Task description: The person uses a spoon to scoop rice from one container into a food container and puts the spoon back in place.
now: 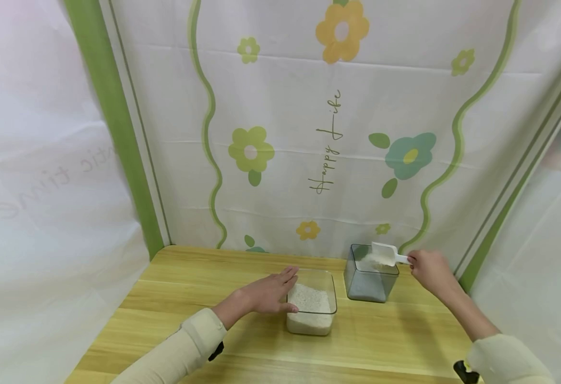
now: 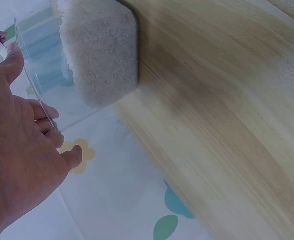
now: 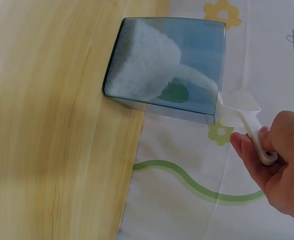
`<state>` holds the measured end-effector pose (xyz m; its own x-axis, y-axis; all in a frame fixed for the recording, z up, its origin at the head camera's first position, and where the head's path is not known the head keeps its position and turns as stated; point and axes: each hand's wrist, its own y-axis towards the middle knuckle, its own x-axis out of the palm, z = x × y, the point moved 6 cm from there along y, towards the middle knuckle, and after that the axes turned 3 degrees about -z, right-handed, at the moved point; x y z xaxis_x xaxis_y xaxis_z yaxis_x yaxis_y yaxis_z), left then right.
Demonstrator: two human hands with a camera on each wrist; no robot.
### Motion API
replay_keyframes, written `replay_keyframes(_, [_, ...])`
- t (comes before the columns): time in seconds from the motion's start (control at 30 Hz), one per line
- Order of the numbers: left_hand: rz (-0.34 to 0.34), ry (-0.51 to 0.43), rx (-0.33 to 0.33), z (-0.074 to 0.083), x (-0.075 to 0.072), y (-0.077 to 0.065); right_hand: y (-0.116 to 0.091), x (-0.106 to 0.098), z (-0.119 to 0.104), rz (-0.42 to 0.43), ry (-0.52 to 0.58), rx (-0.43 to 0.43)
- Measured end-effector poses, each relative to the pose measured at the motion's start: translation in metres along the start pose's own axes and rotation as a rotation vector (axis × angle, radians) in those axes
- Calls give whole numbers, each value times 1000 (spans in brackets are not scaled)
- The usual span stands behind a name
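My right hand (image 1: 429,272) grips the handle of a white scoop (image 1: 384,253) above a blue-tinted clear container (image 1: 383,282). The scoop tilts at the rim, and white grains pour from it in a stream (image 3: 199,77) onto a heap of grains (image 3: 147,62) inside. To the left stands a colourless clear container (image 1: 327,280) partly filled with rice (image 1: 309,298). My left hand (image 1: 266,293) rests at its left rim, fingers fairly straight and thumb apart. In the left wrist view, the fingertips (image 2: 49,111) touch the rim.
Both containers stand on a wood-grain table (image 1: 242,346), the blue-tinted one close to its back edge. A white curtain (image 1: 280,202) with printed flowers hangs directly behind, and more white cloth (image 1: 35,213) hangs at the sides.
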<state>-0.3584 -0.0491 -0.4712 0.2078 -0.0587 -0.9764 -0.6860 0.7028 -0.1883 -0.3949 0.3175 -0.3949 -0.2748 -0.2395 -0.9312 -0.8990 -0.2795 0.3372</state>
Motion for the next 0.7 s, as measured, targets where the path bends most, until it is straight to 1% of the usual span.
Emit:
replay_keyframes(0.17, [0,0,1,0,0,0,-3,-6,-6,151,-60,-102])
replay_keyframes(0.27, [-3,-5,-6,-1,1,0,-7,-7,-12,241,-148,-234])
replay_keyframes(0.37, [-5,-14,-9,-2,1,0,-14,-4,-19,296,-258,-382])
replay_keyframes(0.43, [-5,-13,-7,-2,1,0,-17,-2,-20,315,-291,-432])
replay_keyframes(0.47, [-5,-13,-4,-1,0,-1,-18,-2,-20,322,-291,-438])
replay_keyframes(0.53, [-4,-11,-1,0,0,-1,-19,-5,-20,325,-263,-407])
replay_keyframes(0.7, [-5,-10,1,1,-1,-1,-16,-18,-22,310,-71,-266])
